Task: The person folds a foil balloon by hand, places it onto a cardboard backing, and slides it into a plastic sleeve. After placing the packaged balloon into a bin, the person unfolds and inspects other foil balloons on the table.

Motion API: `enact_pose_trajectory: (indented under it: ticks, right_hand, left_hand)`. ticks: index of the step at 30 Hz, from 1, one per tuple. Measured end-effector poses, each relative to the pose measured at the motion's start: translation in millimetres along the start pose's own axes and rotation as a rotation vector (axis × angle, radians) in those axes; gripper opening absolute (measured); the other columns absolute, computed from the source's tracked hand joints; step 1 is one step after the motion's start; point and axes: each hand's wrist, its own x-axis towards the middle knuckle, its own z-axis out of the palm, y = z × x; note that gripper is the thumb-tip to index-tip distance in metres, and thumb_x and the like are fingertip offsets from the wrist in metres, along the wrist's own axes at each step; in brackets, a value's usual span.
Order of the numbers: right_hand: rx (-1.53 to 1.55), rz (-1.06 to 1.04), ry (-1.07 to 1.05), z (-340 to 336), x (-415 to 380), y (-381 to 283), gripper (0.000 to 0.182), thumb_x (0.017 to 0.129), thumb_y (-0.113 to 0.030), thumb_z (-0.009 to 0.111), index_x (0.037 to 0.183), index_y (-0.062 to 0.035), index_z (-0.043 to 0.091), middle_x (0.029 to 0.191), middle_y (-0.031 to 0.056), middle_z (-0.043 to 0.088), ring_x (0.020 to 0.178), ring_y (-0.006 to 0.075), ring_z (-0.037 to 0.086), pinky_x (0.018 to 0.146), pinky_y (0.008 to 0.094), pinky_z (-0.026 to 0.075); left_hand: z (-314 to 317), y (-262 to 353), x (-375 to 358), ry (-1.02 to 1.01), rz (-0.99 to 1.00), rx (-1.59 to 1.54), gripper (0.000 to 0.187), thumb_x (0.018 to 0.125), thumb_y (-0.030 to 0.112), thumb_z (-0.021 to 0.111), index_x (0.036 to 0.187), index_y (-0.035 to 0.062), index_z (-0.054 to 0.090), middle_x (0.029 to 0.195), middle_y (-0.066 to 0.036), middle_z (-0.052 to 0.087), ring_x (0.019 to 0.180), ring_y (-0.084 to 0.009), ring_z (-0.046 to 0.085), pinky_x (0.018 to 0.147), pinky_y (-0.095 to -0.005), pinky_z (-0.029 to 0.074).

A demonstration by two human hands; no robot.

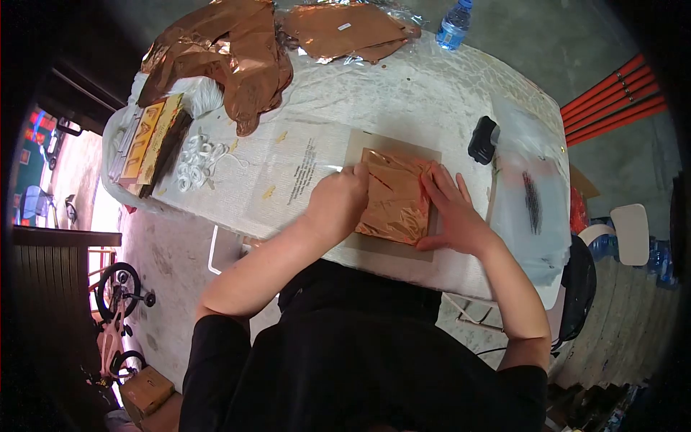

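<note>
A copper-coloured foil piece (394,198), folded flat into a rectangle, lies in front of me on a greyish-beige sheet (399,253). My left hand (340,201) is closed in a fist at its left edge. A small pale tip shows beside that fist, but the fingers hide what they hold. With fingers and thumb spread, my right hand (457,216) rests along the foil's right edge, fingertips on it. A clear printed plastic bag (291,180) lies left of the foil.
Larger copper foil pieces (237,54) and a plastic-wrapped foil stack (349,32) lie at the back, near a water bottle (453,25). White ribbon coils (196,164) and a box (150,144) are left. Right are a black object (482,140) and plastic bags (529,216).
</note>
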Motion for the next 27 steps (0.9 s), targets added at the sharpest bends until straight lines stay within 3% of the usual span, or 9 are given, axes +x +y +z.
enact_pose_trajectory:
  ticks: [9, 14, 15, 17, 18, 20, 21, 23, 27]
  right_hand:
    - [0.037, -0.049, 0.049, 10, 3, 4, 0.116, 0.057, -0.051, 0.077, 0.144, -0.0050, 0.015, 0.150, 0.0203, 0.007, 0.140, 0.0339, 0.005, 0.113, 0.0450, 0.004]
    - [0.056, -0.035, 0.044, 7, 4, 1, 0.116, 0.057, -0.046, 0.079, 0.144, -0.0046, 0.015, 0.151, 0.0194, 0.006, 0.140, 0.0337, 0.004, 0.113, 0.0441, 0.006]
    - [0.039, -0.042, 0.041, 7, 4, 1, 0.115, 0.059, -0.052, 0.076, 0.144, -0.0031, 0.016, 0.150, 0.0215, 0.007, 0.140, 0.0352, 0.005, 0.113, 0.0442, 0.006]
    - [0.025, -0.045, 0.039, 7, 4, 3, 0.114, 0.061, -0.058, 0.073, 0.143, -0.0016, 0.018, 0.149, 0.0237, 0.009, 0.139, 0.0367, 0.006, 0.113, 0.0444, 0.006]
    - [0.018, -0.051, 0.045, 7, 4, 3, 0.114, 0.060, -0.058, 0.073, 0.143, -0.0019, 0.018, 0.149, 0.0236, 0.009, 0.139, 0.0367, 0.006, 0.113, 0.0443, 0.006]
    - [0.012, -0.054, 0.047, 7, 3, 3, 0.115, 0.060, -0.058, 0.073, 0.143, -0.0023, 0.017, 0.148, 0.0235, 0.010, 0.139, 0.0367, 0.006, 0.113, 0.0441, 0.007]
    - [0.009, -0.045, 0.035, 6, 3, 2, 0.115, 0.059, -0.058, 0.073, 0.143, -0.0026, 0.018, 0.149, 0.0230, 0.010, 0.139, 0.0362, 0.006, 0.113, 0.0441, 0.007]
    - [0.004, -0.030, 0.027, 5, 4, 2, 0.115, 0.059, -0.058, 0.074, 0.143, -0.0029, 0.018, 0.149, 0.0225, 0.010, 0.139, 0.0357, 0.007, 0.113, 0.0441, 0.007]
    - [-0.023, -0.011, 0.018, 7, 3, 4, 0.117, 0.057, -0.054, 0.077, 0.143, -0.0038, 0.017, 0.149, 0.0202, 0.010, 0.139, 0.0330, 0.009, 0.113, 0.0450, 0.007]
  left_hand:
    - [-4, 4, 4, -0.010, -0.051, 0.003, 0.013, 0.076, 0.007, 0.056, 0.080, -0.0004, 0.046, 0.072, -0.022, 0.058, 0.068, -0.0403, 0.059, 0.058, -0.0454, 0.049]
    - [-18, -1, 5, -0.124, -0.031, -0.103, 0.022, 0.078, 0.013, 0.061, 0.093, 0.0011, 0.052, 0.083, -0.017, 0.060, 0.077, -0.0370, 0.060, 0.066, -0.0424, 0.049]
    - [-23, -6, 5, -0.124, -0.032, -0.103, 0.022, 0.078, 0.013, 0.061, 0.093, 0.0011, 0.052, 0.083, -0.017, 0.060, 0.077, -0.0370, 0.060, 0.066, -0.0424, 0.049]
    - [-34, -19, 3, -0.187, 0.124, -0.137, 0.038, 0.079, 0.021, 0.064, 0.110, 0.0037, 0.054, 0.112, -0.017, 0.056, 0.109, -0.0341, 0.052, 0.087, -0.0420, 0.045]
    - [-36, -21, -1, -0.192, 0.125, -0.137, 0.038, 0.079, 0.021, 0.064, 0.110, 0.0037, 0.054, 0.112, -0.017, 0.056, 0.109, -0.0341, 0.052, 0.087, -0.0420, 0.045]
    - [-37, -21, -12, -0.171, 0.314, 0.070, 0.057, 0.080, 0.030, 0.065, 0.128, 0.0074, 0.046, 0.139, -0.015, 0.037, 0.133, -0.0299, 0.029, 0.107, -0.0446, 0.026]
    - [-36, -22, -16, -0.172, 0.315, 0.067, 0.057, 0.080, 0.030, 0.065, 0.128, 0.0074, 0.046, 0.139, -0.015, 0.037, 0.133, -0.0299, 0.029, 0.107, -0.0446, 0.026]
    - [-33, -26, -20, -0.351, 0.256, 0.078, 0.070, 0.080, 0.037, 0.064, 0.138, 0.0107, 0.035, 0.149, -0.011, 0.023, 0.140, -0.0259, 0.015, 0.112, -0.0474, 0.010]
    - [-37, -27, -17, -0.395, 0.264, 0.064, 0.076, 0.079, 0.041, 0.063, 0.142, 0.0114, 0.030, 0.148, -0.011, 0.024, 0.139, -0.0265, 0.017, 0.112, -0.0464, 0.010]
